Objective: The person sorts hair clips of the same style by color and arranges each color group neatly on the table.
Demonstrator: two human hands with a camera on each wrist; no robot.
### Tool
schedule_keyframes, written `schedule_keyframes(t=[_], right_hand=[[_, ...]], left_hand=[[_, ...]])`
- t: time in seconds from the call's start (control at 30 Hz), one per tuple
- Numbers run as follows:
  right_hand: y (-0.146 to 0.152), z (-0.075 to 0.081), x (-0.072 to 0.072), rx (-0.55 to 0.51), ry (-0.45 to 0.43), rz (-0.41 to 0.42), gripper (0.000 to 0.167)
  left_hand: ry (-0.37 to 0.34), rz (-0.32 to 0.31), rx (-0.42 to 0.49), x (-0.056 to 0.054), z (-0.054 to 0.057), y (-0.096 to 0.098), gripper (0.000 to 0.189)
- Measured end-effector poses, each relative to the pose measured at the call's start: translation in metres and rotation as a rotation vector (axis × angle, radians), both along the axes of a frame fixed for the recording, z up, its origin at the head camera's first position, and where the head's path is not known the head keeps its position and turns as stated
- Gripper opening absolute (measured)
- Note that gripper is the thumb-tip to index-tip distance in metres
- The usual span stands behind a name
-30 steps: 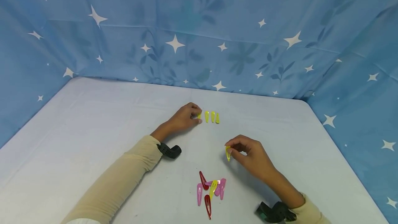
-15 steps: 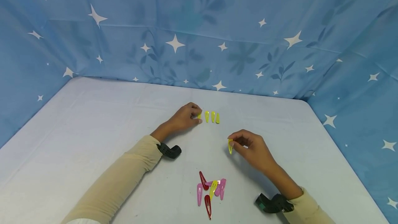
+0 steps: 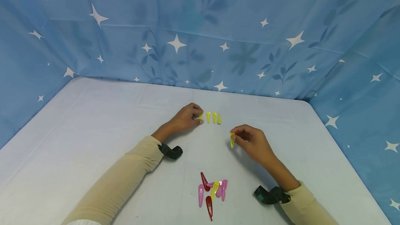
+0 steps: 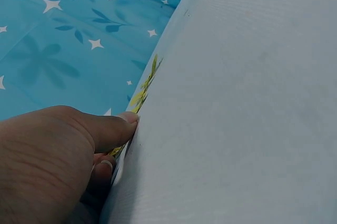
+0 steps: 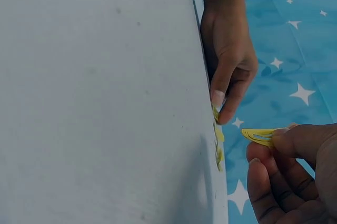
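My right hand [image 3: 251, 143] pinches a yellow snap hair clip [image 3: 232, 140] between thumb and fingers, above the table; in the right wrist view that yellow clip [image 5: 258, 136] points away from the fingertips. Farther back, my left hand [image 3: 186, 118] has its thumb and fingertips at both ends of another yellow hair clip [image 3: 200, 116], down at the tabletop and partly covered by the fingers. To its right, several yellow hair clips [image 3: 214, 117] stand side by side in a row. The left wrist view shows the left thumb [image 4: 113, 129] hiding most of its clip.
Nearer the front lies a loose pile of hair clips: red clips [image 3: 209, 207], pink clips [image 3: 200, 195] and one yellow clip [image 3: 214, 190], some overlapping. A white cloth covers the table [image 3: 93, 131]. Behind it hangs a blue star-patterned curtain [image 3: 187, 27].
My right hand has moved away from me toward the back of the table, carrying its yellow hair clip closer to the row. The left hand and the pile have stayed put.
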State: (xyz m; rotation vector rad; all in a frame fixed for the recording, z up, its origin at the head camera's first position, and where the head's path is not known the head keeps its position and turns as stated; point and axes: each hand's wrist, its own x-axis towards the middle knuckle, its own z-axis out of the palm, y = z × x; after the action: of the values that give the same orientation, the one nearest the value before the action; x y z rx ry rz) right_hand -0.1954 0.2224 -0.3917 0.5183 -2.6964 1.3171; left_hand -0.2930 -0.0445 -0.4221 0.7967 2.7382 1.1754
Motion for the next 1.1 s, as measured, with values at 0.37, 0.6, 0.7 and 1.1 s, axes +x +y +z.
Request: schedule_keyframes(t=[0.37, 0.6, 0.7, 1.1], right_hand=[[0.004, 0.001, -0.010, -0.024, -0.001, 0.011, 0.014], [0.007, -0.005, -0.021, 0.005, -0.057, 0.000, 0.014], [0.008, -0.006, -0.025, 0.024, -0.083, 0.006, 0.015], [0.005, -0.004, -0.042, 0.058, -0.114, 0.004, 0.014]], left_hand=[[0.014, -0.006, -0.007, -0.001, -0.001, 0.001, 0.044], [-0.009, 0.003, -0.011, -0.001, -0.002, 0.000, 0.044], [-0.015, 0.007, -0.009, -0.001, -0.002, 0.000, 0.044], [-0.004, -0.002, -0.002, 0.002, 0.002, -0.001, 0.043]])
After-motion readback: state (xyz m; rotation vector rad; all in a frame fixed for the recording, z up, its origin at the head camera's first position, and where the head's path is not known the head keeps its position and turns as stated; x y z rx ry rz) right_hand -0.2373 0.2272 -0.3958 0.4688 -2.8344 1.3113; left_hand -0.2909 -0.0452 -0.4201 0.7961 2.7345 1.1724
